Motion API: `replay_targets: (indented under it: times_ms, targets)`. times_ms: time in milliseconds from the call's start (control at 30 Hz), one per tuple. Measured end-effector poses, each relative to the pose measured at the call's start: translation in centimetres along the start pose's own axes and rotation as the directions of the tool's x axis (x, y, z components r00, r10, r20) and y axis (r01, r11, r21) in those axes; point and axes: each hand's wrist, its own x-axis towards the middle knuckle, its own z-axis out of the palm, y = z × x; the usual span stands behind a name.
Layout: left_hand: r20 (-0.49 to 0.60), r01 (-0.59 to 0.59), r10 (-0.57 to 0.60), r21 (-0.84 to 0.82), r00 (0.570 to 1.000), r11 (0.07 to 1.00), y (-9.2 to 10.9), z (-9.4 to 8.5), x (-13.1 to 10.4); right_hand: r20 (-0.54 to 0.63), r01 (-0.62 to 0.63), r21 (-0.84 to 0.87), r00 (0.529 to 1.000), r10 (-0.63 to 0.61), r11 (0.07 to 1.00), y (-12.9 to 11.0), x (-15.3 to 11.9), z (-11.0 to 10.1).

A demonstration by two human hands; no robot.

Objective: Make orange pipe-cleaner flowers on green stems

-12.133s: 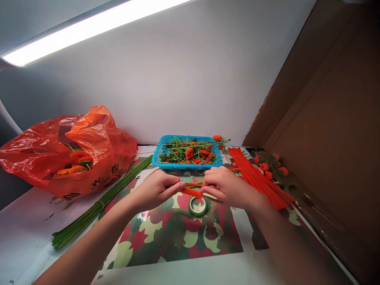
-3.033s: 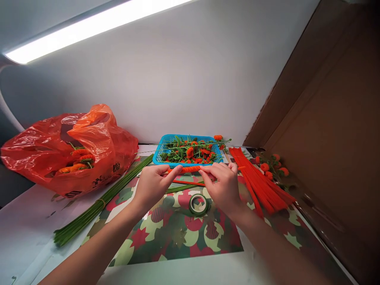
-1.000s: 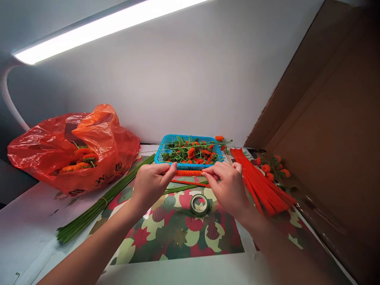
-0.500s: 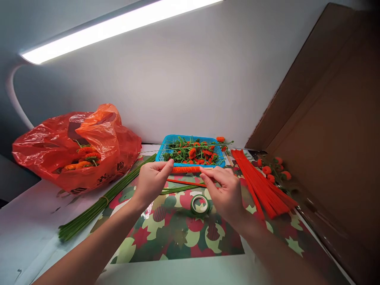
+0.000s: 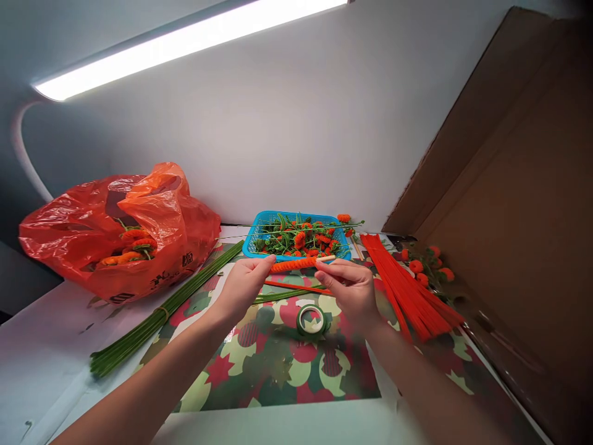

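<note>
Orange coil [image 5: 294,265] wraps a thin stick [image 5: 327,258] over the patterned mat [image 5: 273,374], your left hand [image 5: 246,284] and right hand [image 5: 356,287] each pinching one end, so you seem to be shaping it (it looks soft), and the next move calls for gentle, steady fingers.

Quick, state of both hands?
Left hand: closed, holding one end of the orange coil.
Right hand: closed, pinching its other end, where a pale stick protrudes.
</note>
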Motion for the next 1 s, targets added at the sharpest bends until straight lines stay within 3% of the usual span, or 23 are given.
replay_targets:
  times_ms: [133, 233, 333, 433, 533, 667, 800, 900, 1000]
  targets:
    - [0.010, 0.041, -0.041, -0.035, 0.999, 0.999, 0.0, 0.2, -0.1, 0.018, -0.053, 0.100, 0.999, 0.052, 0.994, 0.1, 0.3, 0.0]
    - [0.032, 0.041, -0.040, -0.045, 0.999, 0.998, -0.1, 0.3, -0.1, 0.047, -0.200, 0.172, 0.980, 0.195, 0.965, 0.1, 0.7, -0.1]
    - [0.056, -0.026, 0.026, 0.001, 0.998, 1.000, -0.1, 0.1, -0.1, 0.171, -0.379, 0.258, 0.923, 0.344, 0.889, 0.1, 1.3, -0.5]
    - [0.098, -0.149, 0.139, 0.102, 0.985, 0.984, 0.2, -0.3, -0.1, 0.354, -0.456, 0.191, 0.858, 0.372, 0.869, 0.0, 1.9, -1.2]
    - [0.195, -0.262, 0.222, 0.210, 0.955, 0.942, 0.7, -1.1, 0.1, 0.420, -0.430, 0.025, 0.824, 0.381, 0.902, -0.2, 2.4, -2.2]
    - [0.265, -0.380, 0.294, 0.384, 0.918, 0.842, 1.3, -1.8, 0.1, 0.411, -0.297, -0.235, 0.833, 0.372, 0.925, -0.5, 2.3, -2.9]
    - [0.248, -0.440, 0.363, 0.507, 0.898, 0.742, 1.7, -2.0, -0.1, 0.339, -0.149, -0.380, 0.896, 0.287, 0.913, -0.9, 1.8, -2.4]
    - [0.187, -0.410, 0.368, 0.505, 0.911, 0.760, 1.8, -1.8, -0.3, 0.248, -0.079, -0.440, 0.947, 0.205, 0.894, -1.3, 1.5, -2.1]
    - [0.168, -0.366, 0.326, 0.458, 0.930, 0.810, 1.7, -1.6, -0.4, 0.192, -0.071, -0.449, 0.966, 0.173, 0.891, -1.8, 1.4, -2.0]
